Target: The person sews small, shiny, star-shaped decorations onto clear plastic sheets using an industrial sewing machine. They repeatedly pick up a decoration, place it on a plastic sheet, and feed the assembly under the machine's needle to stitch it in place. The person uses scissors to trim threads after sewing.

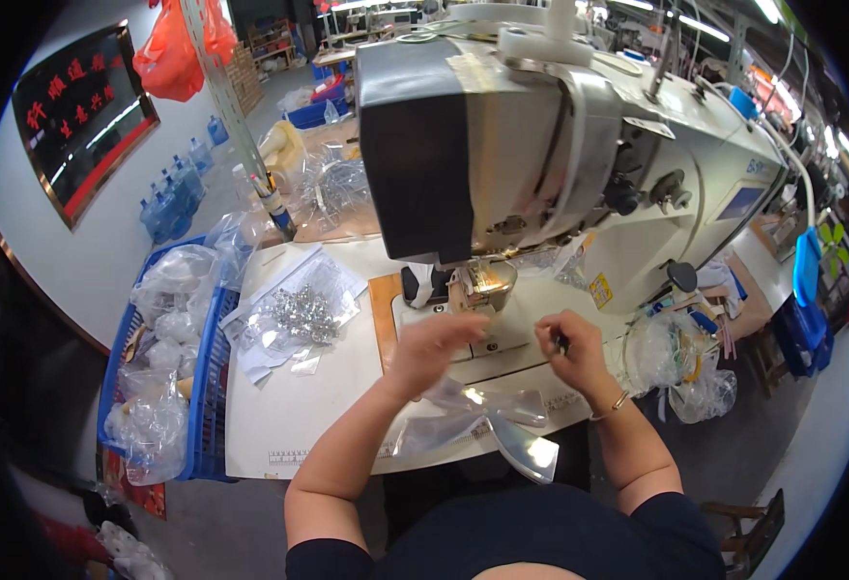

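Observation:
An industrial sewing machine (531, 145) stands over the white worktable. My left hand (434, 350) is just left of the needle area (482, 285), its fingers stretched toward the right and slightly blurred. Nothing shows in it. To the right of the needle plate, my right hand (576, 350) is closed, with curled fingers around a small dark thing too hidden to name. Between my forearms, clear plastic strips (487, 418) lie crossed at the table's front edge, one end hanging over it. A heap of small shiny metal pieces (306, 314) rests on paper and plastic sheets, left of my left hand.
A blue plastic basket (214, 387) full of clear bags stands against the table's left side. More clear plastic bags (680, 358) crowd the right. A pen holder (277, 211) is beside a metal post at the back left. Blue water bottles (168, 203) line the wall.

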Demonstrator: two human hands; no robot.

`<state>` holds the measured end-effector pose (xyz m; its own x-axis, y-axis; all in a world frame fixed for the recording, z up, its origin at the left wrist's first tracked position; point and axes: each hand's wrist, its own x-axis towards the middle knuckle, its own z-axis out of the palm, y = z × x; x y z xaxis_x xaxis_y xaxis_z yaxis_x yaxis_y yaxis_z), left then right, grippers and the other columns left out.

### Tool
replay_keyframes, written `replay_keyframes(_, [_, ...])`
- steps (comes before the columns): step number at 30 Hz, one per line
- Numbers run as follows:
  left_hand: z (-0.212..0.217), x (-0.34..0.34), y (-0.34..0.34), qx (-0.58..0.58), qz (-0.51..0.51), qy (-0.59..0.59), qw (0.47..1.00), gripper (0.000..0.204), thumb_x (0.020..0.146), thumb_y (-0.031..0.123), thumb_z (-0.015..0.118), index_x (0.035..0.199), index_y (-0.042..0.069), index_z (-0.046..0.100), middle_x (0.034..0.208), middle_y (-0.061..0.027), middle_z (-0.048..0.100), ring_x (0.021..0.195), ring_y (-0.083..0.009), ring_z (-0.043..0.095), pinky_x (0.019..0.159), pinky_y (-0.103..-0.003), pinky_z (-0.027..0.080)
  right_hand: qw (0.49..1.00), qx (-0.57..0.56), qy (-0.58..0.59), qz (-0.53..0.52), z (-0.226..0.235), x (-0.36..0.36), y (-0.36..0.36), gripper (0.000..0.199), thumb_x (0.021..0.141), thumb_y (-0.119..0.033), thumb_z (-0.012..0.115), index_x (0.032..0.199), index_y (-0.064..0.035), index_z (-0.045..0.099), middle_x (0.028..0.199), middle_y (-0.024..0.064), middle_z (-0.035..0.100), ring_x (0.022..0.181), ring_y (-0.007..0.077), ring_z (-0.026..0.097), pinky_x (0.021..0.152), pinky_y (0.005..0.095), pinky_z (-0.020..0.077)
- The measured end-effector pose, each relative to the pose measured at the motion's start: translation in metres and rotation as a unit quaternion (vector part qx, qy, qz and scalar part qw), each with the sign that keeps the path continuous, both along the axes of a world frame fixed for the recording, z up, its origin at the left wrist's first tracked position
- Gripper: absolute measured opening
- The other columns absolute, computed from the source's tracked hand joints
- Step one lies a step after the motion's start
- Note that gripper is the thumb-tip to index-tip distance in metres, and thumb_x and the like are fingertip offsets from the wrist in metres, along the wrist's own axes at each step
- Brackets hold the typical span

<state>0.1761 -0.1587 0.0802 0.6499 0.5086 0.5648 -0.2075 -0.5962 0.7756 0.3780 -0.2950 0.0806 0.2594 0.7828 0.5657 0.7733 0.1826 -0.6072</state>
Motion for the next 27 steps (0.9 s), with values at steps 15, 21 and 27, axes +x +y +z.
replay_keyframes(15, [0.043, -0.001, -0.023, -0.289, -0.014, -0.090, 0.953, 0.068, 0.079, -0.002, 0.052, 0.140, -0.002, 0.022, 0.141, -0.0154, 0.033, 0.132, -0.0265, 0.032, 0.109, -0.038, 0.022, 0.919, 0.002, -0.323, -0.225, -0.075, 0.121, 0.051, 0.015, 0.080, -0.007, 0.055, 0.094, -0.0025, 0.058, 0.095, 0.0140, 0.058, 0.084, 0.0316, 0.059, 0.075, 0.0417, 0.0485])
replay_keyframes(21, [0.058, -0.008, -0.015, -0.307, -0.069, -0.089, 0.945, 0.073, 0.077, -0.004, 0.049, 0.143, -0.001, 0.016, 0.145, -0.0144, 0.028, 0.137, -0.0251, 0.022, 0.110, -0.039, 0.017, 0.888, -0.223, -0.335, -0.223, -0.068, 0.128, 0.080, 0.009, 0.080, -0.009, 0.053, 0.086, -0.0043, 0.058, 0.090, 0.0128, 0.061, 0.077, 0.0269, 0.063, 0.070, 0.0415, 0.0506])
replay_keyframes(27, [0.044, -0.002, -0.030, -0.266, -0.050, -0.115, 0.956, 0.074, 0.077, -0.005, 0.052, 0.143, 0.001, 0.019, 0.147, -0.0148, 0.026, 0.138, -0.0243, 0.020, 0.112, -0.039, 0.013, 0.968, -0.013, -0.182, -0.173, -0.036, 0.106, 0.021, 0.022, 0.074, -0.002, 0.056, 0.096, -0.0029, 0.059, 0.083, 0.0133, 0.063, 0.072, 0.0279, 0.061, 0.067, 0.0372, 0.0496])
